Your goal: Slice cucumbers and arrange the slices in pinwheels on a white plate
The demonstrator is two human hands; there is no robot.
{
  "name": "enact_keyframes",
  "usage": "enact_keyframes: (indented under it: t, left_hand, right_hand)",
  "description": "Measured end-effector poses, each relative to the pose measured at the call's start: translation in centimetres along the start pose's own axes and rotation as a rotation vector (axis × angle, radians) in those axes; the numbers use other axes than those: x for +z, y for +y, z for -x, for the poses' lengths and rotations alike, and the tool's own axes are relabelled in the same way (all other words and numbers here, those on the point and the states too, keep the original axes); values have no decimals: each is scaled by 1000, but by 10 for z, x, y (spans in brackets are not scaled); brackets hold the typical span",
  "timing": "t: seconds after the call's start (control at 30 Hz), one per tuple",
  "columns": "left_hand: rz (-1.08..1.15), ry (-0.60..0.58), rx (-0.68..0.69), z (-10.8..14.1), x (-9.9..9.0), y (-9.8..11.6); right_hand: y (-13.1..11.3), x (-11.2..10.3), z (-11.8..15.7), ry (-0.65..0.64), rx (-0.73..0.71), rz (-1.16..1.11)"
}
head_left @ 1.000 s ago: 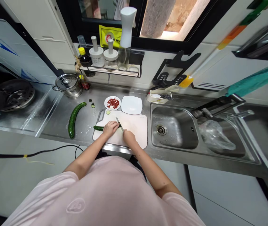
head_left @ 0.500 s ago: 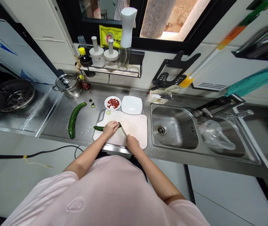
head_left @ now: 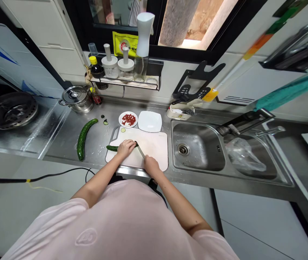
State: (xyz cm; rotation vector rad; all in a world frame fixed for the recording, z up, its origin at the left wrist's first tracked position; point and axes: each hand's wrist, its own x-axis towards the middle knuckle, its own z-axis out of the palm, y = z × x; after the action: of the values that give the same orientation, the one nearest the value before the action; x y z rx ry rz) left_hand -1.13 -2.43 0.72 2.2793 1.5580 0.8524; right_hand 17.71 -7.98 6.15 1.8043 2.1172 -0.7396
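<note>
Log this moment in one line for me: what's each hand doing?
left hand: holding cucumber | right hand: gripping kitchen knife | surface: white cutting board

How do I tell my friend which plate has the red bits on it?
Find the steel sink, then look left to the white cutting board. Just behind the board sit two plates. The one you want is the small round plate, because it holds a heap of tiny red bits, while the squarish white plate next to it doesn't.
</note>
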Motion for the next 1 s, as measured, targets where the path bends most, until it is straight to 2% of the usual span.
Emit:
enact_keyframes:
  t: [0.57, 0.77, 1.0]
  left_hand:
    - [2, -27, -16, -3, -2, 0]
    - [-32, -28, -58, -7, -5, 6]
    - [45, 5, -144, -7, -9, 5]
  right_hand:
    - [11, -7, 0, 13, -6, -33]
    - [22, -14, 1, 103, 30, 31]
    - [38, -24, 6, 216, 107, 123]
